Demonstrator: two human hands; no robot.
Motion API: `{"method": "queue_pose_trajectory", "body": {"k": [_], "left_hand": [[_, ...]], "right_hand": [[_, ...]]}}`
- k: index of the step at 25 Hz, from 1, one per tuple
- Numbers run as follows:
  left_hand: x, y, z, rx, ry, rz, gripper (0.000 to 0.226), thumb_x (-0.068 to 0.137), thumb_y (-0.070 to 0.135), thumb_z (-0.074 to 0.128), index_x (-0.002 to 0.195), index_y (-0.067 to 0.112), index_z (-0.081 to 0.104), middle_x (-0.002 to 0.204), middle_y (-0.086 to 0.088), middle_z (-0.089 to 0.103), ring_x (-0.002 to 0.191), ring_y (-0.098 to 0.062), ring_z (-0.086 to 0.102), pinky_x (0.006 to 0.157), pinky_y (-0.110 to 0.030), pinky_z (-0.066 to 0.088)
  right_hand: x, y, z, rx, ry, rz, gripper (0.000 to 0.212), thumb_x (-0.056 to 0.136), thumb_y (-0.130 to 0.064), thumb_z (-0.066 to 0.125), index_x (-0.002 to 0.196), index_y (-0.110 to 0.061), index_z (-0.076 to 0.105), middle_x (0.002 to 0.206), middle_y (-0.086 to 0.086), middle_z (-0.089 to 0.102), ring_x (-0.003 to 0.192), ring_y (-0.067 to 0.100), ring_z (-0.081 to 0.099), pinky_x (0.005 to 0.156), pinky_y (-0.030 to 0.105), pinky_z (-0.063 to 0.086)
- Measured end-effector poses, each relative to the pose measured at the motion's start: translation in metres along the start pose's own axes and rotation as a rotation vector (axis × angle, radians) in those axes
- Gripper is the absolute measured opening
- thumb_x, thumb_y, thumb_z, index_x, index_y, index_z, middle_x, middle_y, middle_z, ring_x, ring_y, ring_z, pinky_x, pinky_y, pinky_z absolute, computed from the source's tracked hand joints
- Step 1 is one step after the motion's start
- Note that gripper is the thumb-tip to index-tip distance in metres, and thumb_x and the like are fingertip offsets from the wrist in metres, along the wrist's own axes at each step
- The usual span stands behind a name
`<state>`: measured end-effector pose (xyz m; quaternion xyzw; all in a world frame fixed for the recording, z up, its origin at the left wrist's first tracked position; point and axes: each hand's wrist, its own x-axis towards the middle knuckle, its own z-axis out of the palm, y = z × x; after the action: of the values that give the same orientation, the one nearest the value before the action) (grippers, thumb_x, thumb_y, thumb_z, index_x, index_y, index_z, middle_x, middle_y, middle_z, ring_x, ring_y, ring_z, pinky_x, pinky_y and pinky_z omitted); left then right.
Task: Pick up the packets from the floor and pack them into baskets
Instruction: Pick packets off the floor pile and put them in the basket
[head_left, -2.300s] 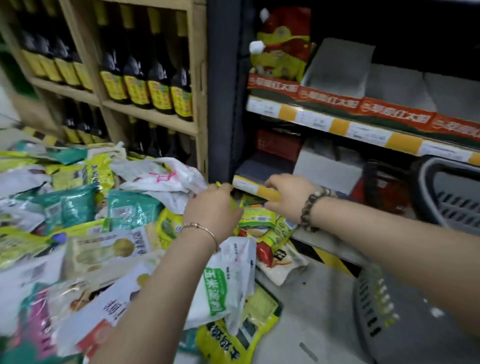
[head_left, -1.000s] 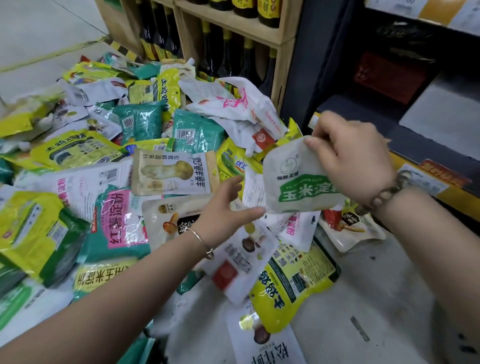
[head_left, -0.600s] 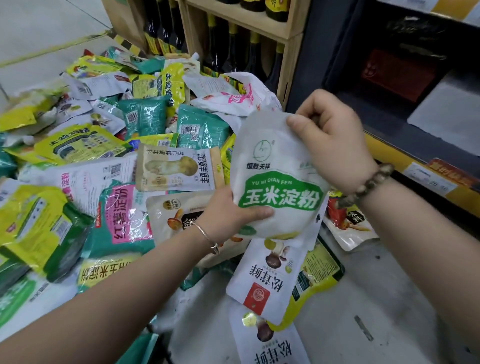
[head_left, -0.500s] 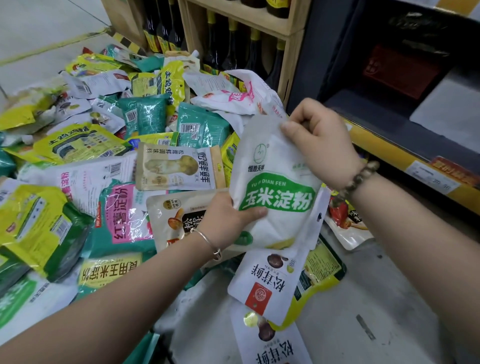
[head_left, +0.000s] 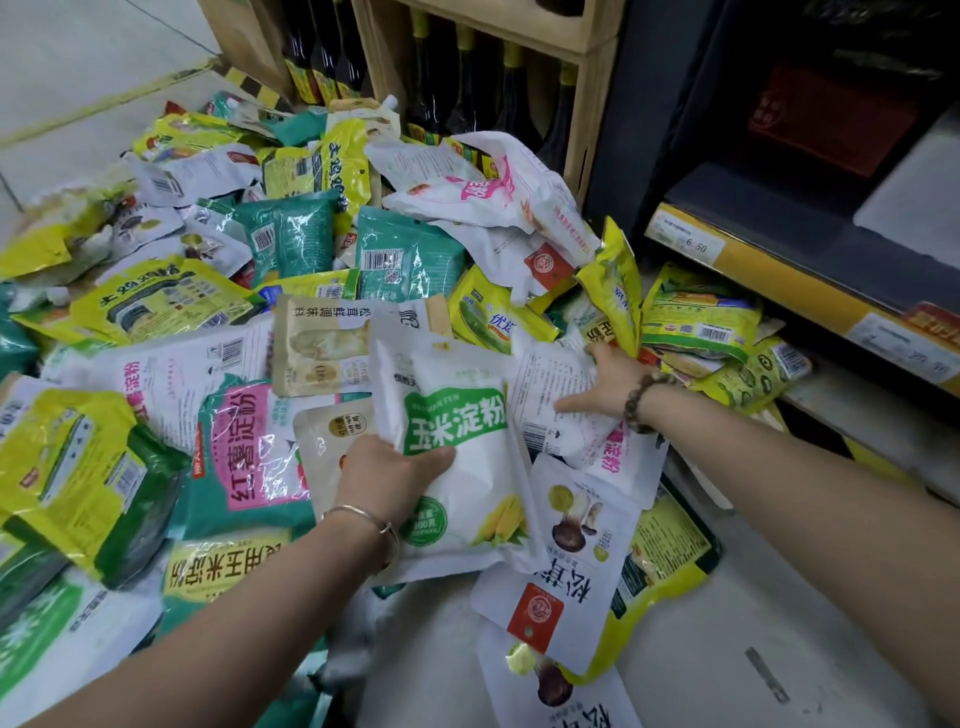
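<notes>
Fingers (head_left: 434, 461) of the left hand (head_left: 387, 480) clasped a white starch packet (head_left: 467, 467), its green band lettered in white and corn cobs printed at a lower corner, held just above the heap of packets (head_left: 244, 447) on the floor (head_left: 727, 649). Right of it, the right hand (head_left: 605, 387) lay on a white printed packet (head_left: 540, 382) near the shelf (head_left: 779, 280); whether it grasped could not be told.

- L hand (head_left: 389, 473): thin metal bangle (head_left: 363, 517) at wrist, pale gold-ish; small clasp or charm on it, prob., view too blurred to tell.
- R hand (head_left: 602, 384): bead bracelet (head_left: 641, 400), one strand, round brown-grey beads.
- Both forearms bare to frame edge.
</notes>
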<state>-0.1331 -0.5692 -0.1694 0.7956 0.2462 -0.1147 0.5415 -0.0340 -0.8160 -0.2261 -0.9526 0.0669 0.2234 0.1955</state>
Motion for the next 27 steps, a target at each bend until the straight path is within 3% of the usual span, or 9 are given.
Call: {"method": "queue_pose_trajectory", "body": {"k": [2,4,8,10,14,18,23,25,27], "left_hand": [[0.000,-0.002,-0.003,0.000,0.003,-0.008,0.011,0.072,0.008,0.078,0.069,0.006,0.068,0.069,-0.009,0.068,0.063,-0.024,0.065,0.058,-0.027,0.052],[-0.001,0.000,-0.005,-0.017,0.006,-0.010,0.016,0.073,0.007,0.077,0.063,0.010,0.065,0.059,-0.001,0.064,0.051,-0.015,0.060,0.044,-0.017,0.046],[-0.007,0.004,-0.001,-0.070,-0.002,0.053,0.015,0.075,0.008,0.075,0.064,0.012,0.066,0.042,0.012,0.059,0.038,0.003,0.055,0.038,-0.009,0.040],[-0.010,0.008,0.003,-0.098,-0.030,0.109,0.010,0.078,0.011,0.073,0.069,0.013,0.068,0.045,0.014,0.061,0.043,0.006,0.057,0.041,-0.008,0.042],[-0.013,0.017,0.012,-0.083,-0.051,0.240,0.004,0.083,0.016,0.069,0.079,0.017,0.068,0.067,0.014,0.064,0.052,0.010,0.059,0.048,-0.005,0.044],[-0.011,0.042,0.018,-0.169,-0.013,0.308,0.011,0.084,0.018,0.069,0.085,0.007,0.069,0.070,0.005,0.064,0.065,-0.008,0.064,0.058,-0.021,0.052],[-0.027,0.093,0.027,-0.369,-0.046,0.434,0.009,0.084,0.011,0.067,0.076,0.012,0.064,0.069,0.007,0.061,0.046,0.009,0.054,0.046,-0.010,0.044],[-0.040,0.107,0.028,-0.404,-0.090,0.472,0.014,0.083,0.010,0.069,0.072,0.016,0.064,0.069,0.006,0.062,0.049,0.006,0.057,0.051,-0.017,0.049],[-0.051,0.119,0.027,-0.497,-0.138,0.466,0.017,0.082,0.009,0.069,0.070,0.020,0.065,0.072,0.004,0.065,0.061,-0.008,0.064,0.063,-0.027,0.054]], "right_hand": [[0.005,-0.003,0.009,-0.142,-0.010,0.029,0.105,0.061,-0.073,0.067,0.140,-0.016,0.031,0.136,0.004,0.049,0.121,0.025,0.050,0.100,0.039,0.038],[0.008,-0.001,0.013,-0.115,-0.096,0.046,0.099,0.064,-0.071,0.067,0.140,-0.016,0.035,0.138,0.005,0.049,0.122,0.025,0.050,0.097,0.035,0.040],[0.001,0.007,0.020,0.106,-0.074,-0.024,0.047,0.078,-0.049,0.069,0.106,-0.011,0.063,0.110,0.003,0.063,0.101,0.025,0.058,0.078,0.029,0.046],[-0.008,0.011,0.024,0.139,0.031,-0.031,0.042,0.084,-0.046,0.064,0.106,-0.010,0.064,0.103,0.007,0.064,0.095,0.027,0.059,0.079,0.033,0.048],[-0.043,0.015,0.012,0.190,0.360,0.023,0.040,0.089,-0.043,0.057,0.082,-0.004,0.060,0.075,0.012,0.061,0.067,0.026,0.055,0.059,0.032,0.042],[-0.089,0.015,-0.031,0.408,0.689,0.022,0.039,0.088,-0.034,0.061,0.075,0.003,0.059,0.071,0.019,0.062,0.070,0.035,0.059,0.063,0.044,0.048],[-0.155,-0.004,-0.090,0.682,0.919,-0.042,0.012,0.089,-0.021,0.062,0.078,-0.020,0.062,0.071,-0.013,0.060,0.069,0.004,0.057,0.062,0.021,0.046],[-0.179,-0.009,-0.106,0.691,0.999,-0.022,0.020,0.089,-0.021,0.062,0.070,-0.021,0.058,0.068,-0.015,0.058,0.061,-0.008,0.053,0.056,0.013,0.041],[-0.198,-0.013,-0.119,0.734,1.091,0.005,0.029,0.089,-0.023,0.061,0.063,-0.012,0.055,0.062,-0.002,0.057,0.054,-0.004,0.048,0.053,0.019,0.039]]}}
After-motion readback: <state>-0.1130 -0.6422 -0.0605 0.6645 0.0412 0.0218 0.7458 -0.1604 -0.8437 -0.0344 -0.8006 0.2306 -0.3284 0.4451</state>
